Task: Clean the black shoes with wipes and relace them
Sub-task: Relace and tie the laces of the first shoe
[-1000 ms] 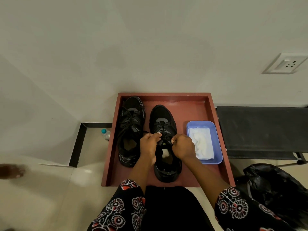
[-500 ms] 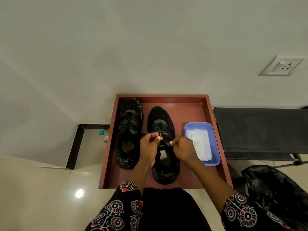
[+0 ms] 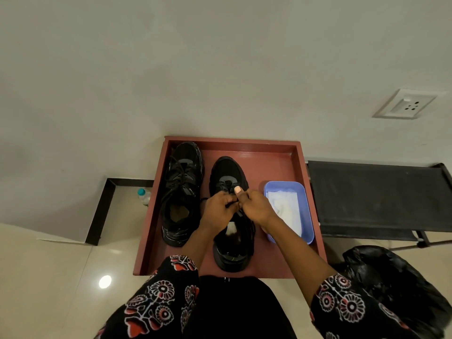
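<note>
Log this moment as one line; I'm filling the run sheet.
step: relacing | left hand: pinching lace | right hand: pinching lace | on: right-side black shoe | other shoe: laced, untouched | wipes tub: in red tray

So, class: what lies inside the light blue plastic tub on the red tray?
Crumpled white wipes fill the light blue plastic tub; the right hand and forearm cover its near-left corner.
</note>
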